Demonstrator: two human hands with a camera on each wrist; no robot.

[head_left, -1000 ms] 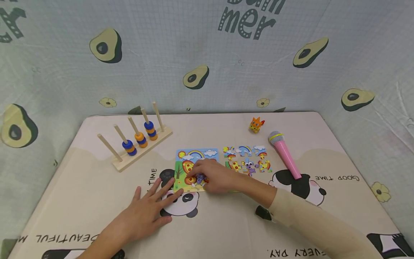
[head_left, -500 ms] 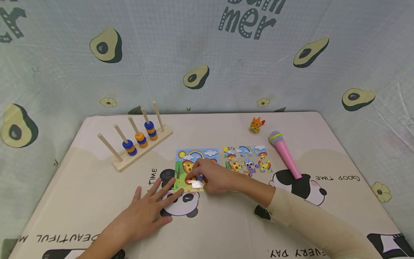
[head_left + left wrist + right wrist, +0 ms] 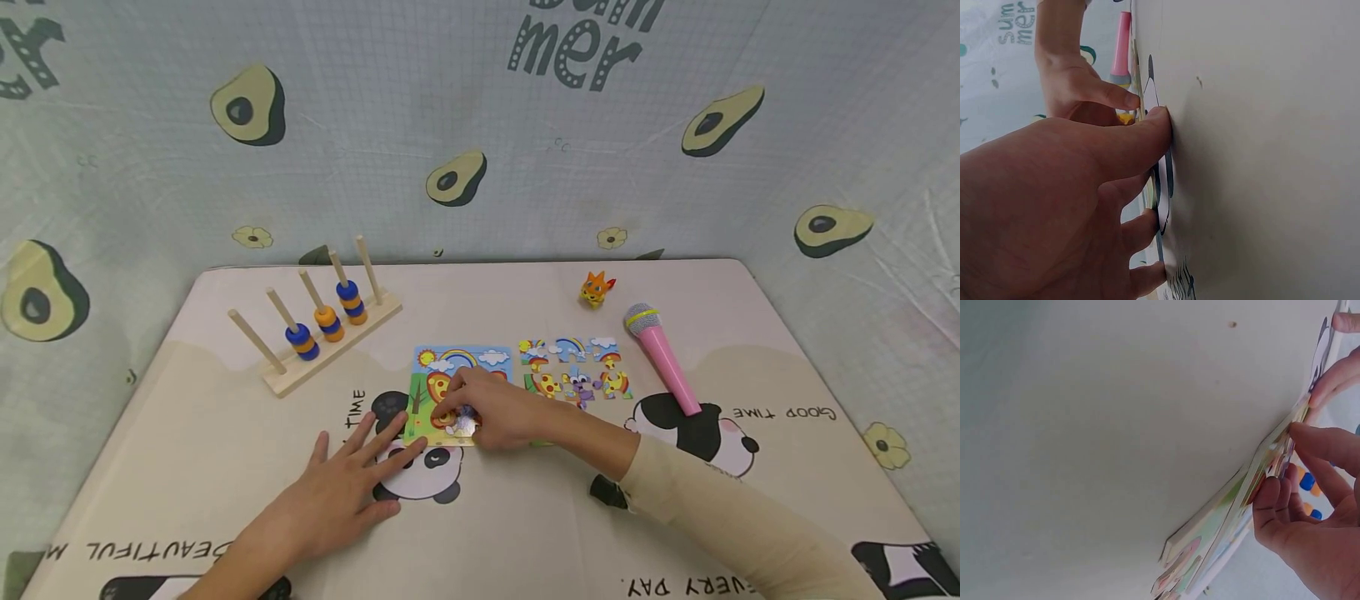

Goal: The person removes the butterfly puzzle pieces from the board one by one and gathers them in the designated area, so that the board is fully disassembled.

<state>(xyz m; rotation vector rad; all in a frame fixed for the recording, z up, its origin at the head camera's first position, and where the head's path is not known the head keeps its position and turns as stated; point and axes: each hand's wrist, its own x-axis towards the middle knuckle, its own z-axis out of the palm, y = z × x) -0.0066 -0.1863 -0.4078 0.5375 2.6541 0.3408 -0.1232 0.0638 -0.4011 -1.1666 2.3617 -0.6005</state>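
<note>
A colourful jigsaw board (image 3: pixel 417 417), printed with a sun, rainbow and animals, lies at the middle of the table. My right hand (image 3: pixel 502 410) is over its lower right part, thumb and fingers pinching a small puzzle piece (image 3: pixel 467 421) against the board. Fingers hide much of that piece; a bright glare shows on it. Fingers spread, my left hand (image 3: pixel 345 492) rests on the table, its fingertips at the board's lower left edge. To the right lie several loose puzzle pieces (image 3: pixel 577 383) in rows, some hidden behind the right hand and forearm.
A wooden peg stand (image 3: pixel 337 350) with blue and orange rings stands at the back left. Towards the back right are an orange toy figure (image 3: pixel 596 288) and a pink toy microphone (image 3: pixel 667 367). The tablecloth (image 3: pixel 525 533) has printed pandas and lettering.
The board has shifted slightly to the right, its upper part most. Glare on the pinched piece appeared, then shrank and moved right. Both hands stay nearly in place.
</note>
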